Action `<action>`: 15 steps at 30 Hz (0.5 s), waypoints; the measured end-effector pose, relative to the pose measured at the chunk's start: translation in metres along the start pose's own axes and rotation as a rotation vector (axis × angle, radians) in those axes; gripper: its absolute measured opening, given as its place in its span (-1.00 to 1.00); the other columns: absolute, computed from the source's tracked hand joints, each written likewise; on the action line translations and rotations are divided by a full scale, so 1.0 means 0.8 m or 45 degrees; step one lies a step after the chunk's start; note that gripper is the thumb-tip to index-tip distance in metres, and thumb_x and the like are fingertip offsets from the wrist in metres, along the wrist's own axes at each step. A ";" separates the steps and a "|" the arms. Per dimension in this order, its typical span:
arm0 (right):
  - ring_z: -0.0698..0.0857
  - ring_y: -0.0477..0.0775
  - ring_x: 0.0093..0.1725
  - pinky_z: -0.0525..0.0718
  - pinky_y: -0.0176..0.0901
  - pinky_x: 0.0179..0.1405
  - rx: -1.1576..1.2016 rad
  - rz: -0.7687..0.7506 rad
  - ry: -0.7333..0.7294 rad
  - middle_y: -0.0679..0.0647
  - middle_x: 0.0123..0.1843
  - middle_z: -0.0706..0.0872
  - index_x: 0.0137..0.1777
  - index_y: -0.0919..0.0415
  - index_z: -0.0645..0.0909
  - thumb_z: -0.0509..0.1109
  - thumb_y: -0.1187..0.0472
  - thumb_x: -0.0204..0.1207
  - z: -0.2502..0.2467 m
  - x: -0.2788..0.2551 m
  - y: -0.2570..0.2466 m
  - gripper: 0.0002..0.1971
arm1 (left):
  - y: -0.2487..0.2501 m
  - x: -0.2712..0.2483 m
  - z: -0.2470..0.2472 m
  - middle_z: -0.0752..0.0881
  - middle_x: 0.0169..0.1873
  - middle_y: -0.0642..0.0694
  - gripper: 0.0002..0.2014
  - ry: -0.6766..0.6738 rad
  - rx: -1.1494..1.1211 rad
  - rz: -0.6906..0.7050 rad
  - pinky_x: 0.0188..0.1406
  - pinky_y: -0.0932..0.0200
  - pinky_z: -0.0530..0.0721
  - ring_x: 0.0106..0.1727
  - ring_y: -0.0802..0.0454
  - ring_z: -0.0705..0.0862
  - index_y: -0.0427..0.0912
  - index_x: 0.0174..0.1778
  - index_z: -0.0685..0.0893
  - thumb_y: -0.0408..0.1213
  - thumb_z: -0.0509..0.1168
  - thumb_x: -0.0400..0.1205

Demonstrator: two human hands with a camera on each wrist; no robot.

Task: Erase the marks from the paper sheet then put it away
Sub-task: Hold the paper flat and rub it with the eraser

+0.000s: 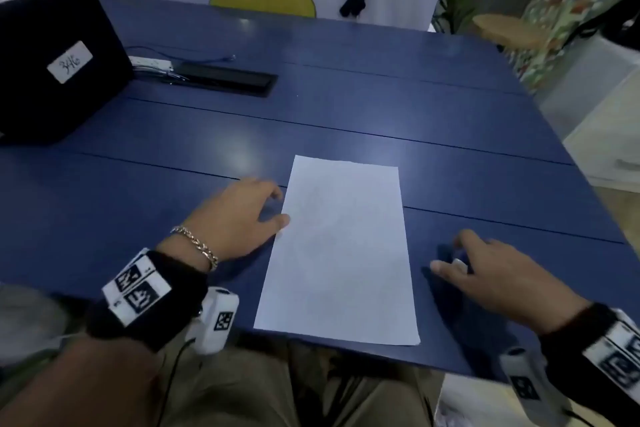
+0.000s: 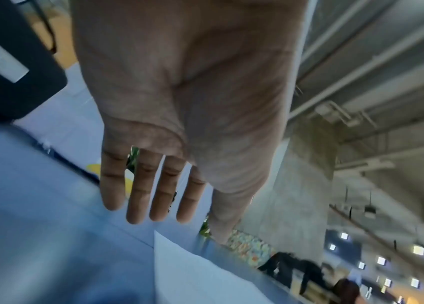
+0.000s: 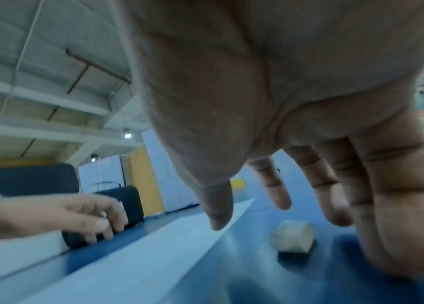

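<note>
Marks on paper sheet (image 1: 337, 250) too faint to read, head view | eraser (image 3: 292, 236) mostly hidden under your right hand (image 1: 502, 276), fingers spread, holding nothing | your left hand (image 1: 239, 218) relaxed, thumb at sheet's left edge | sheet flat at frame centre, bottom edge flush with blue table (image 1: 346, 80) rim | black case (image 1: 52, 59) upper left, cropped.

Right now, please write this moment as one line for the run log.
paper sheet: flat on table | left hand: open, at sheet's left edge | right hand: open, over eraser | eraser: on table, not gripped
</note>
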State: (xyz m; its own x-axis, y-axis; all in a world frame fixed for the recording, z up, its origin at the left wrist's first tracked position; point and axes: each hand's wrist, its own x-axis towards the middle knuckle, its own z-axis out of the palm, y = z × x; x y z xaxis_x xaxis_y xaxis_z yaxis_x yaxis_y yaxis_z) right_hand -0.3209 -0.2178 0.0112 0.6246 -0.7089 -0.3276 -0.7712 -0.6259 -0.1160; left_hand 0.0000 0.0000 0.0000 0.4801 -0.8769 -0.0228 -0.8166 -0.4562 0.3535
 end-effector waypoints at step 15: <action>0.59 0.09 0.10 0.63 -0.08 0.05 0.141 -0.569 0.024 0.00 0.12 0.59 0.19 0.07 0.65 0.36 0.21 0.62 -0.025 0.056 -0.117 -0.81 | -0.002 0.147 -0.131 0.54 0.60 -0.16 -0.24 -0.104 0.777 0.192 0.50 -0.22 0.54 0.54 -0.26 0.56 -0.03 0.67 0.44 0.33 0.30 0.63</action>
State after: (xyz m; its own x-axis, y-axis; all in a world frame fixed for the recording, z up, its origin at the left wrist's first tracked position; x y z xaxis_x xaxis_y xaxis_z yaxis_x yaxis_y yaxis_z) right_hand -0.2182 -0.1973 0.0265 0.9004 -0.3833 -0.2059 -0.4332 -0.8339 -0.3419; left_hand 0.0915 -0.0865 0.0945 0.3389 -0.9361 -0.0939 -0.9206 -0.3094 -0.2382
